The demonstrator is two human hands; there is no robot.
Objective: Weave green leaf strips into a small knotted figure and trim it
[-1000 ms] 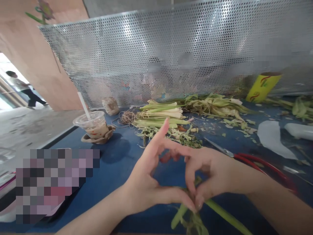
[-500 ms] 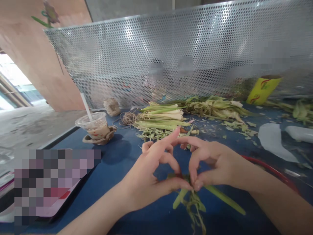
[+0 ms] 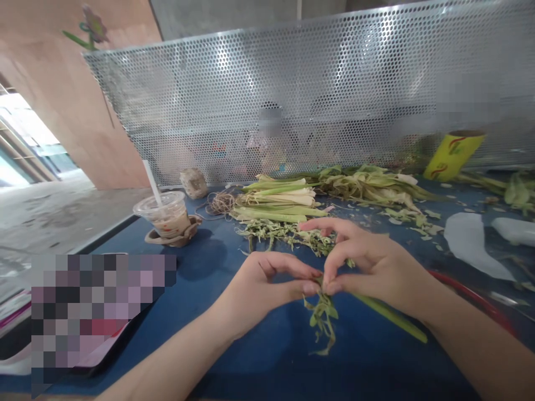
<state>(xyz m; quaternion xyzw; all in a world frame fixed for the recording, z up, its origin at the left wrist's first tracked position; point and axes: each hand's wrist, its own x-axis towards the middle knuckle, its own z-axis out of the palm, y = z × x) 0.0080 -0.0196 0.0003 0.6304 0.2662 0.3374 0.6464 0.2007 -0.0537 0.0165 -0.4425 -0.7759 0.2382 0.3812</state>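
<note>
Close together over the blue table, my left hand (image 3: 271,284) and my right hand (image 3: 368,267) both pinch a small leafy green sprig (image 3: 322,320) between thumb and index finger. Its thin, curled leaves hang below the fingertips. A long green leaf strip (image 3: 393,320) slants out to the lower right from under my right hand; whether it joins the sprig is hidden. My right index finger is bent, with the other fingers raised off the sprig. Just beyond my hands lies a bunch of curly-leaved sprigs (image 3: 288,233), with a stack of pale green stalks (image 3: 280,201) behind it.
On the left are an iced-drink cup (image 3: 167,216) in a cardboard holder, a stone (image 3: 193,182) and tangled string (image 3: 220,204). Wilted leaves (image 3: 371,186), a yellow tube (image 3: 455,156) and white plastic scraps (image 3: 468,239) lie right. A perforated metal screen (image 3: 292,83) stands behind.
Both hands have risen slightly with the sprig. My left index finger, stretched out before, is now folded down to the thumb. A short green strip under the left fingers no longer shows.
</note>
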